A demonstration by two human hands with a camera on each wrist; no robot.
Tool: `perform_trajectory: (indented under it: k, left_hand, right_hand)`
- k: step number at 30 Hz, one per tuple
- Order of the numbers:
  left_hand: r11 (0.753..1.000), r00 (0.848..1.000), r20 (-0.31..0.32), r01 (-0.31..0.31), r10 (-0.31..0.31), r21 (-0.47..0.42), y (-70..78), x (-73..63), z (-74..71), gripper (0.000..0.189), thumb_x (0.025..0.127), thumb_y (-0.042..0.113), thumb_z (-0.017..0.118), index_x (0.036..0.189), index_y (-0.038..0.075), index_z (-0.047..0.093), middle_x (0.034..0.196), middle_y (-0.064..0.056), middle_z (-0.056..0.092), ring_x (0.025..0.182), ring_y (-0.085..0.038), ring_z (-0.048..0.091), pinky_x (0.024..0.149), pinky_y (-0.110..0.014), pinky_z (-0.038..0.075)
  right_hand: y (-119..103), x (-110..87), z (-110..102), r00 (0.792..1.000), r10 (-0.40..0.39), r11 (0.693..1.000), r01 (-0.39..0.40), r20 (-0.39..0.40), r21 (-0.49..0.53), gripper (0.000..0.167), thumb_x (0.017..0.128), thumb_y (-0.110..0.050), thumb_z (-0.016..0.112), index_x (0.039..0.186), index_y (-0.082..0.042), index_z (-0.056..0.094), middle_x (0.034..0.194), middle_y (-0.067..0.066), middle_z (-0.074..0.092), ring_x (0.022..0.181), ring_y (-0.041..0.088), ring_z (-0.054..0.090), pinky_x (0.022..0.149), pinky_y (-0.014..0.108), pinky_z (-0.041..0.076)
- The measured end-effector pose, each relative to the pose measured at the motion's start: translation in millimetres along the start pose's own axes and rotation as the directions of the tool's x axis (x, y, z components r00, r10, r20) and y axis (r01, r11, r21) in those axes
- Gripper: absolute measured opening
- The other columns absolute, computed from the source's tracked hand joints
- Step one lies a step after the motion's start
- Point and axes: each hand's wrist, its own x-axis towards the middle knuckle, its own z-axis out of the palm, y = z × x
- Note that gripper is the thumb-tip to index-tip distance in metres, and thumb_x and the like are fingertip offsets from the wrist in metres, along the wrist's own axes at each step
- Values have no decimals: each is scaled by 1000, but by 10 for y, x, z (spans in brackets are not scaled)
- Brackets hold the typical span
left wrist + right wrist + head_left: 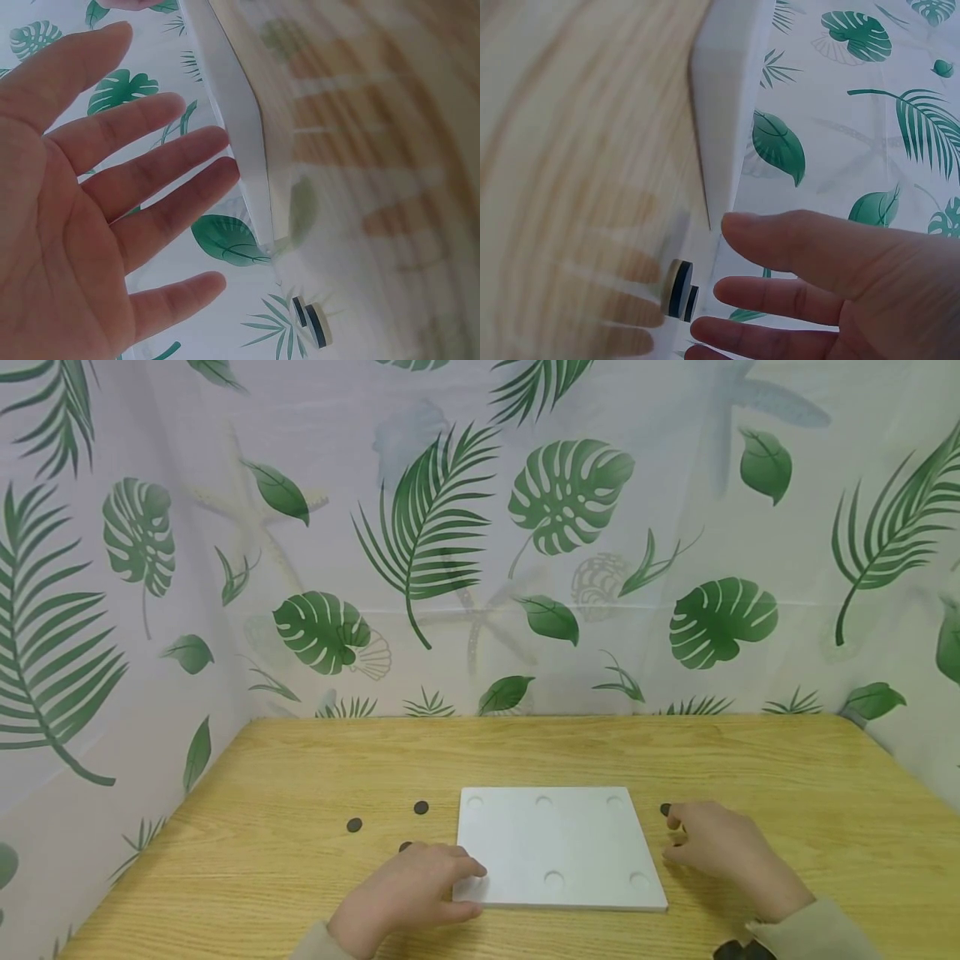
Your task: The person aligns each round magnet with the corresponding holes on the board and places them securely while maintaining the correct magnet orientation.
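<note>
A white rectangular board with several shallow round recesses lies on the wooden table. My left hand is over the board's near left corner, fingers spread and holding nothing; its fingertips are right at the board's edge in the left wrist view. My right hand hovers off the board's right side with relaxed fingers. A small black disc shows just past its fingertips, partly covered by them. In the right wrist view a dark disc stands out beyond the fingers, with none of them around it.
Left of the board lie two black discs, one farther left and one nearer the board. Another black disc is partly hidden behind the left hand. A dark object shows at the bottom edge. Leaf-patterned cloth borders the table.
</note>
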Motion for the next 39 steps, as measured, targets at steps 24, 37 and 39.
perform_trajectory:
  k: [24,37,39]
  left_hand:
    - [1000,1000,7,3,-3,-11,-22,9,20,31,80,33,63,103,13,65,91,6,60,74,-1,50,65,-17,40]
    - [1000,1000,23,5,-5,-20,-23,13,13,31,80,33,63,103,13,65,90,6,60,73,-1,50,63,-17,40]
    - [1000,1000,26,5,-5,-24,-23,13,11,31,80,33,63,103,13,65,91,6,60,73,-1,50,63,-17,40]
  right_hand:
    - [26,-29,9,999,-44,999,43,29,32,31,70,-23,72,89,-2,60,87,7,60,79,26,56,59,40,45]
    - [13,-40,10,999,-33,999,32,21,25,27,69,-22,73,84,-3,61,84,4,59,71,17,52,56,37,43]
    - [13,-39,14,999,-29,999,29,23,24,27,70,-23,73,84,-3,61,83,4,59,70,17,51,55,36,42]
